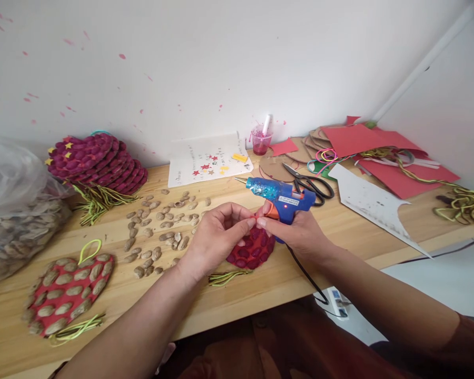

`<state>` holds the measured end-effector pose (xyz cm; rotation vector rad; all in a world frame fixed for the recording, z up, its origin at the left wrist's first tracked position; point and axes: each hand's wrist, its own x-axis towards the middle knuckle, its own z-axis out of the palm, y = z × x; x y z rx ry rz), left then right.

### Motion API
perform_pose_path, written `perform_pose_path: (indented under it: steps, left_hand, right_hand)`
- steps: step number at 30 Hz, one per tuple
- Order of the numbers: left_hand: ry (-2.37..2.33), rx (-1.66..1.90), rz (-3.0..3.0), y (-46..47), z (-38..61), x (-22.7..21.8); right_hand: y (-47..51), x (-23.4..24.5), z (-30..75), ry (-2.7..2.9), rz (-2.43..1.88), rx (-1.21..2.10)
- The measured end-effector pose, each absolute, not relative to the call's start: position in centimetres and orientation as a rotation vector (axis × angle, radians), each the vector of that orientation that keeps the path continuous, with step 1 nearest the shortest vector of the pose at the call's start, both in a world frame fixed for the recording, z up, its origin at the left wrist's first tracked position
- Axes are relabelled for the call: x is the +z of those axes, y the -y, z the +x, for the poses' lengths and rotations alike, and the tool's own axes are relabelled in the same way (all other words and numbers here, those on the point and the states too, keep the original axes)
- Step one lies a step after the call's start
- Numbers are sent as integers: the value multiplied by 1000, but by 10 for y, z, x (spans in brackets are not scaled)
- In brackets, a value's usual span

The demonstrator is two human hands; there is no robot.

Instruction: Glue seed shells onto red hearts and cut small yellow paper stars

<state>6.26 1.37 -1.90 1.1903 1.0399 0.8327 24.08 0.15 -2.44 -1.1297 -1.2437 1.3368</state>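
Note:
My right hand [296, 229] is closed round a blue hot glue gun [286, 199], its nozzle pointing left and a small red light lit on its side. The thumb and finger of that hand also meet my left fingertips. My left hand [225, 231] is pinched on a tiny red piece, mostly hidden by the fingers; its kind I cannot make out. Under both hands lies a round piece [253, 250] covered in dark-red painted peanuts, partly hidden, with a yellow-green string tassel [227, 277] at its lower left.
Loose peanuts [164, 226] are scattered left of my hands, near a red heart with peanuts [69, 289]. Painted pieces [98, 163] are stacked behind. A sticker sheet [209, 160], a cup of paint [261, 141], black scissors [314, 184] and red card [398, 163] lie farther back.

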Motion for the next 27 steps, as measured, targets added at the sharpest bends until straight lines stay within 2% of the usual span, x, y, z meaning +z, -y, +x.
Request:
perform_pose_path:
  steps: [21, 27]
  left_hand:
    - [-1200, 690, 1447, -26, 44, -7]
    - [-1392, 702, 1574, -40, 20, 5]
  right_hand:
    - [0, -17, 239, 1247, -1211, 1382]
    - [-3, -24, 245, 1185, -1192, 1453]
